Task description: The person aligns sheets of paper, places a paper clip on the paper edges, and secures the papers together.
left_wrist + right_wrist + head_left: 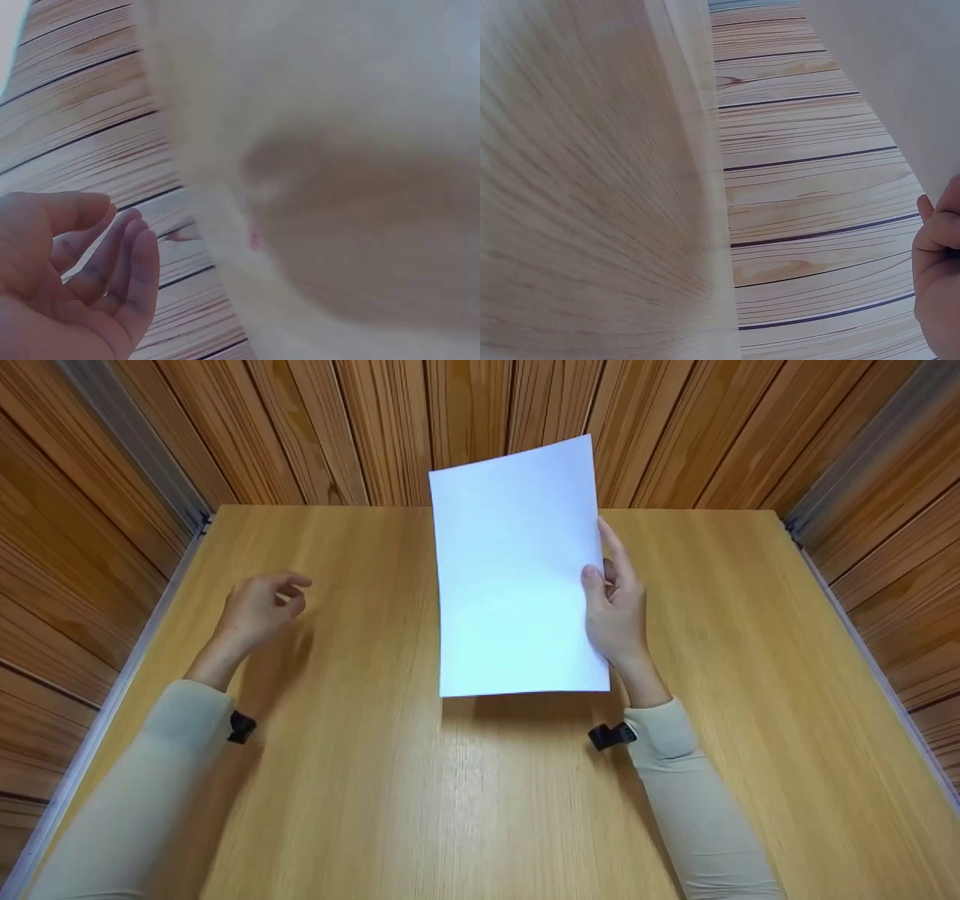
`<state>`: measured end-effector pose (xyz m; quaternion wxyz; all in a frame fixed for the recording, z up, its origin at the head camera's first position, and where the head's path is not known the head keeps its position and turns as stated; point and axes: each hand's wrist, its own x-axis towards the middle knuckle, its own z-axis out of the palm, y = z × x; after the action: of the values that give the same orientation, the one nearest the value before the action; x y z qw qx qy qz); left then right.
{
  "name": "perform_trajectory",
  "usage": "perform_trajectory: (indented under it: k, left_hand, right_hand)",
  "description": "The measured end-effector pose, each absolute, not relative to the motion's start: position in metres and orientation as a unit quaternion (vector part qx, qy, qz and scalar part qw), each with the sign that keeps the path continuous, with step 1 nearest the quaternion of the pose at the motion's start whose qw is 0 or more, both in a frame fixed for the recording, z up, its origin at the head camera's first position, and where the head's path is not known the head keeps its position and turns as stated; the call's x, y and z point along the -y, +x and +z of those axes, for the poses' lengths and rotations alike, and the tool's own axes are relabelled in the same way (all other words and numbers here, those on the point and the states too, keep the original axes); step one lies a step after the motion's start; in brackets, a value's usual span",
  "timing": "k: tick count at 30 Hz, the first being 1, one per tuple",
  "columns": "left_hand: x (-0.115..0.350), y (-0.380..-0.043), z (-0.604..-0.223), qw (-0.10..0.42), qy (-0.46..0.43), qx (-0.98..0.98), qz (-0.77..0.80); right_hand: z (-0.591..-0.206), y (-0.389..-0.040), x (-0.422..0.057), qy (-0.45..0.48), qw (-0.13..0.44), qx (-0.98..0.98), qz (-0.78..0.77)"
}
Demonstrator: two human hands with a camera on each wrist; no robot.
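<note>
A blank white sheet of paper (517,577) is held up over the middle of the table, tilted, with its shadow on the wood below its lower edge. My right hand (619,607) pinches its right edge, thumb on the front face and the other fingers behind. In the right wrist view the paper (900,67) slants across the upper right, above the gripping hand (939,277). Over the left part of the table hovers my left hand (262,604), its fingers loosely curled around nothing. The left wrist view shows that hand (90,277) with an empty palm.
The light wooden table (360,780) fills the space beneath both arms. Wood-plank walls (390,427) stand behind it and on both sides, with metal rails (139,442) at the corners. Each sleeve cuff carries a small black wrist device (611,736).
</note>
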<state>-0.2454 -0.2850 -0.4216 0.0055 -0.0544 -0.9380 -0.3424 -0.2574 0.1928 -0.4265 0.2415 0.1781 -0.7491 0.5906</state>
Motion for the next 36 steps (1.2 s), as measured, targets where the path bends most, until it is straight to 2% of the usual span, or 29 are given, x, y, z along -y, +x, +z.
perform_trajectory:
  k: [12,22,30,36]
  left_hand:
    - [0.302,-0.259,-0.446,-0.086,-0.013,0.946,-0.313]
    - [0.307,-0.276,-0.449,-0.106,0.001,0.946,-0.307]
    - [0.318,-0.280,-0.448,-0.085,0.000,0.950,-0.299]
    - [0.323,-0.282,-0.452,-0.099,0.007,0.949,-0.300]
  right_hand:
    - [-0.431,-0.256,-0.193,0.177,0.241,0.750,0.590]
    - [-0.427,-0.256,-0.194,0.171,0.246,0.755,0.583]
    - [-0.425,-0.258,-0.192,0.183,0.250,0.753,0.581]
    - [-0.426,-0.255,-0.192,0.174,0.249,0.755,0.582]
